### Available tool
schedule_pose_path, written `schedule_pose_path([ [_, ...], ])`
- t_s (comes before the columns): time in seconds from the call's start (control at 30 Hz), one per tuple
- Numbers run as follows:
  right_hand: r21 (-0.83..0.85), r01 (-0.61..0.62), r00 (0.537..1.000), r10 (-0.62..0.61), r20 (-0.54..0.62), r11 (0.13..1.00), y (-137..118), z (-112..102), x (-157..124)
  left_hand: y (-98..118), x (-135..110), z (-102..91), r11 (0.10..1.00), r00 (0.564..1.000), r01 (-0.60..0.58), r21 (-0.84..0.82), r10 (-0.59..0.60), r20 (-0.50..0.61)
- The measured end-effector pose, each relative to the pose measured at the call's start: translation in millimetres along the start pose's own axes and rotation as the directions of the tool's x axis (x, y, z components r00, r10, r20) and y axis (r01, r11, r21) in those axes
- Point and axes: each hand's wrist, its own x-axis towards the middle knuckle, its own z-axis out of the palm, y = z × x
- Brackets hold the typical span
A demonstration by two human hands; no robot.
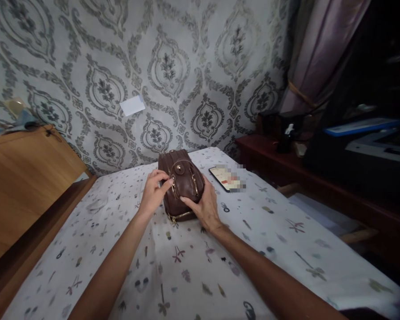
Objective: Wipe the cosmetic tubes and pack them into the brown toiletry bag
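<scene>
A brown leather handbag (pixel 183 189) with gold zippers and a round gold stud lies on the patterned white sheet (pixel 186 271). At its left side, my left hand (pixel 153 191) pinches a zipper pull (pixel 172 181) at the upper end of the left front zipper. My right hand (pixel 206 206) grips the bag's lower right side, thumb on the front and the other fingers partly hidden along the edge. A second short zipper (pixel 195 184) on the right front is untouched. Along the bag's bottom edge runs another gold zipper (pixel 183 215).
A smartphone (pixel 223 178) with a lit screen, partly blurred, lies right of the bag. Left stands a wooden board (pixel 30 178); right, a dark red desk (pixel 270 155) bears a small dropper bottle (pixel 287 135). Patterned wallpaper (pixel 186 66) covers the wall behind.
</scene>
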Motion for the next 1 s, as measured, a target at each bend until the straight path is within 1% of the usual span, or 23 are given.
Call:
schedule_pose_path([
  [0.13, 0.034, -0.015, 0.999, 0.014, 0.049, 0.999, -0.7, -4.4, -0.2, 2.5, -0.5, -3.4, 0.994, 0.998, -0.039, 0.103, 0.034, 0.051],
  [0.23, 0.064, 0.004, 0.993, -0.012, 0.121, 0.998, -1.1, -10.9, 0.1, 8.7, 4.0, -4.2, 0.971, 0.997, -0.067, 0.229, 0.059, 0.042],
  [0.3, 0.086, 0.024, 0.985, -0.039, 0.168, 0.996, -0.9, -16.4, 0.7, 17.1, 9.3, -2.3, 0.955, 0.995, -0.095, 0.281, 0.088, 0.037],
  [0.33, 0.098, 0.036, 0.98, -0.054, 0.19, 0.995, -0.6, -19.1, 1.2, 22.4, 12.4, -0.5, 0.947, 0.992, -0.125, 0.297, 0.114, 0.054],
  [0.4, 0.122, 0.059, 0.97, -0.086, 0.229, 0.991, 0.8, -23.7, 2.5, 34.4, 19.1, 4.6, 0.921, 0.977, -0.206, 0.331, 0.174, 0.122],
  [0.47, 0.136, 0.072, 0.962, -0.105, 0.254, 0.988, 2.9, -26.5, 3.8, 45.4, 25.8, 10.8, 0.873, 0.956, -0.282, 0.397, 0.224, 0.188],
  [0.5, 0.137, 0.071, 0.961, -0.104, 0.255, 0.988, 4.1, -26.9, 4.4, 49.8, 28.9, 13.8, 0.836, 0.944, -0.323, 0.444, 0.249, 0.217],
  [0.6, 0.14, 0.055, 0.972, -0.085, 0.219, 0.989, 7.9, -24.5, 5.3, 57.4, 37.1, 20.7, 0.672, 0.885, -0.463, 0.577, 0.314, 0.345],
  [0.67, 0.16, 0.05, 0.981, -0.079, 0.178, 0.986, 10.2, -20.8, 5.4, 59.6, 41.3, 22.5, 0.592, 0.852, -0.516, 0.618, 0.279, 0.444],
  [0.77, 0.2, 0.028, 0.991, -0.053, 0.125, 0.979, 12.3, -14.5, 5.1, 63.0, 45.3, 21.9, 0.566, 0.835, -0.519, 0.641, 0.174, 0.522],
  [0.87, 0.227, -0.028, 0.995, 0.006, 0.095, 0.973, 12.7, -9.7, 4.9, 66.9, 46.0, 20.7, 0.557, 0.827, -0.519, 0.649, 0.135, 0.546],
  [1.0, 0.214, -0.058, 0.996, 0.042, 0.079, 0.975, 11.8, -7.2, 5.6, 67.3, 42.4, 22.0, 0.548, 0.831, -0.519, 0.656, 0.142, 0.539],
])
